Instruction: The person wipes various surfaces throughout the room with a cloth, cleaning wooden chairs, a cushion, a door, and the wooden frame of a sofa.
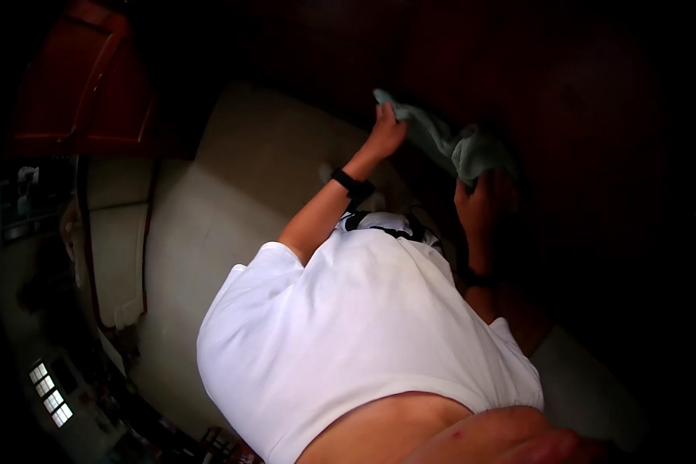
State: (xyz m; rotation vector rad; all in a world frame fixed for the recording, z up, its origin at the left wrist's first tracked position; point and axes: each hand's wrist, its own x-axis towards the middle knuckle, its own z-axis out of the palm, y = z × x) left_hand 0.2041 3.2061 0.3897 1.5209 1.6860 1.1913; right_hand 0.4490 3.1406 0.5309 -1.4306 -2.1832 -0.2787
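At far left, red-brown cabinet doors (77,89) stood above pale floor (209,197), which gave open room beside the left forearm. The left hand (383,131) pinched one end of a green cloth (433,138). The cloth stretched between both hands, near the slanting edge of a dark surface (595,89), and bunched at the right hand (483,201); shadow covered those fingers, so whether they pinched or only pressed, I couldn't tell.

Likely a home — panelled doors (73,89)
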